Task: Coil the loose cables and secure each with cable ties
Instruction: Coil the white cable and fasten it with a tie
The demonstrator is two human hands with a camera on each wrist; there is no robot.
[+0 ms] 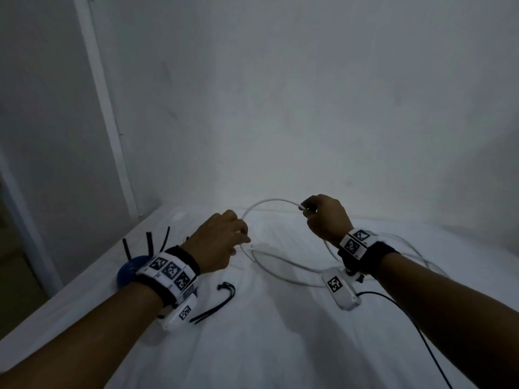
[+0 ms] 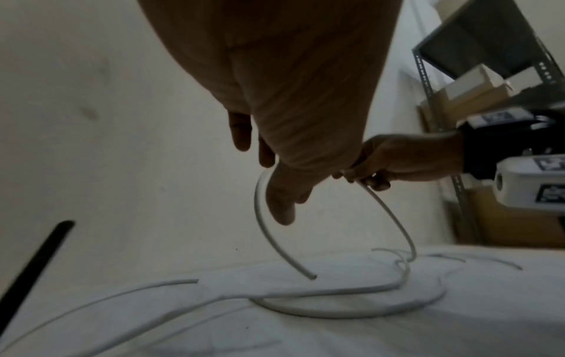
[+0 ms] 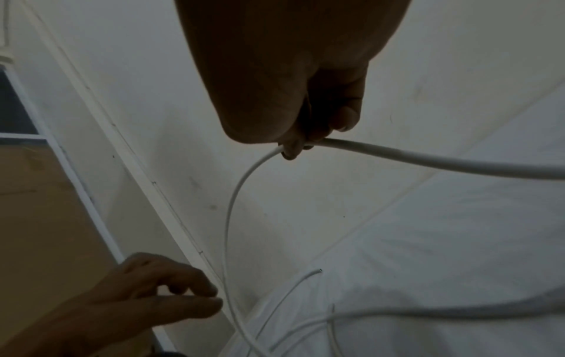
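Note:
A stiff white cable [image 1: 269, 201] arcs above the white-covered table [image 1: 280, 346] between my two hands. My right hand [image 1: 323, 217] grips it in curled fingers; the right wrist view shows the cable [image 3: 428, 161] running out on both sides of that grip. My left hand [image 1: 222, 242] is at the arc's left side, with fairly straight fingertips [image 3: 214, 302] touching the cable, not pinching it. The cable's cut end [image 2: 312, 276] hangs just above the table. More white cable [image 2: 305, 314] lies looped on the cloth. Loose black cable ties [image 1: 216, 304] lie below my left wrist.
A blue holder [image 1: 129, 272] with upright black ties stands by the table's left edge. A thin black cord [image 1: 407, 318] trails under my right forearm. Other white loops [image 1: 415, 248] lie behind my right wrist. A wall rises behind the table; a metal shelf [image 2: 428, 84] with boxes stands at right.

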